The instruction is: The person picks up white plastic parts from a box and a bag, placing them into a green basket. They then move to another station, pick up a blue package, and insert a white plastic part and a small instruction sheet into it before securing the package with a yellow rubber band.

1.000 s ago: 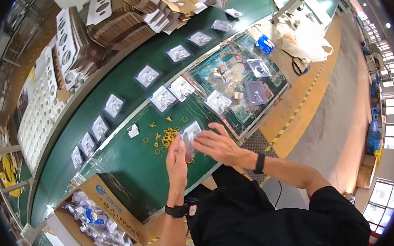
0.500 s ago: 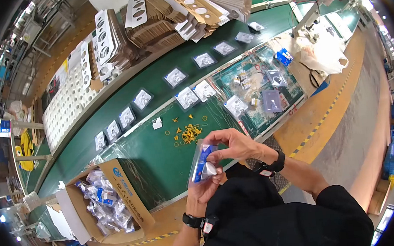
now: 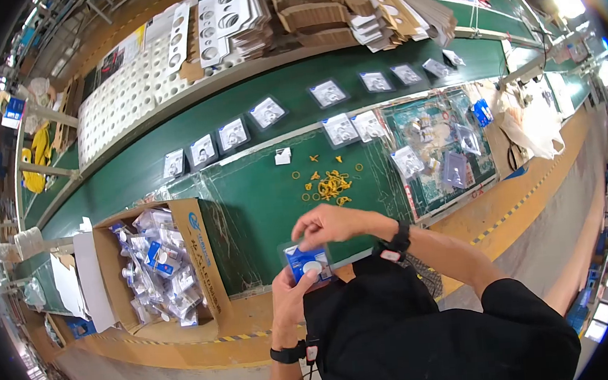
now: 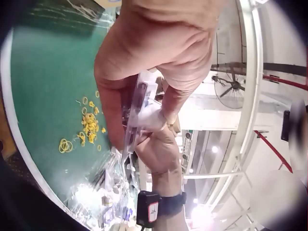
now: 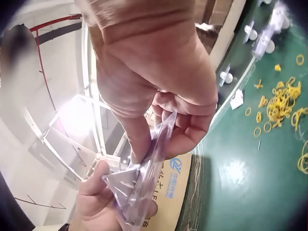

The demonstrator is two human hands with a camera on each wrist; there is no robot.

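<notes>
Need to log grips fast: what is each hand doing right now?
Left hand: grips the clear blister pack from below.
Right hand: pinches the same pack's top edge.

Black short-sleeved top [image 3: 416,338]; black wrist straps [image 3: 398,242] (red-white tags); hands [image 3: 329,224] bare.

The clear plastic blister pack with blue card [image 3: 305,263] has been drawn from the heap of yellow rubber bands [image 3: 329,185] toward 6 o'clock, past the table edge. The left hand [image 3: 288,291] has dropped beneath it; the right hand [image 3: 328,224] now pinches its 12 o'clock edge.
</notes>
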